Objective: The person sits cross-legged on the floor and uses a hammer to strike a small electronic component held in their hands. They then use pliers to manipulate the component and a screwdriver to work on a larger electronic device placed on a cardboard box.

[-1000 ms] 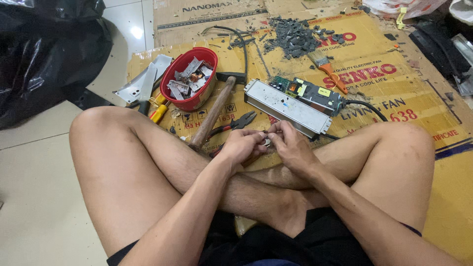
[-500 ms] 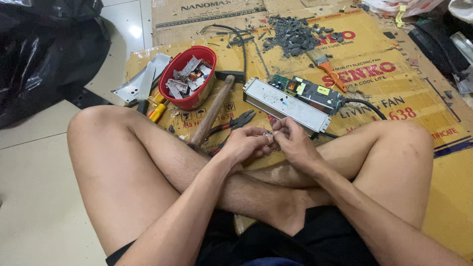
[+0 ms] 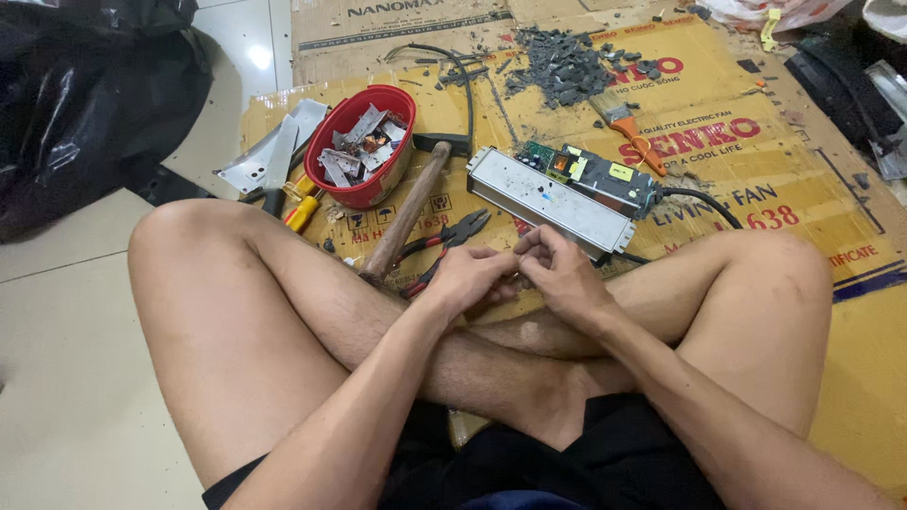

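Note:
I sit cross-legged on flattened cardboard [image 3: 850,397]. My left hand [image 3: 470,280] and my right hand [image 3: 559,274] meet over my crossed shins, fingertips pinched together on something small that the fingers hide. Just beyond the hands lies a grey metal case [image 3: 548,201] with an opened circuit board [image 3: 590,177] beside it and a black cable [image 3: 704,200] running right. Red-handled pliers [image 3: 444,243] and a wooden-handled hammer [image 3: 408,210] lie left of the hands.
A red bowl [image 3: 351,193] holds metal scraps at upper left, beside metal plates [image 3: 269,156] and a yellow-handled screwdriver [image 3: 302,212]. An orange-handled brush [image 3: 628,127] and a pile of dark debris [image 3: 562,61] lie farther back. A black plastic bag [image 3: 85,94] sits at left.
Both hands stay together in front of the metal case; the fingers shift slightly, the right hand's fingers curling over the left's fingertips. Nothing else has moved.

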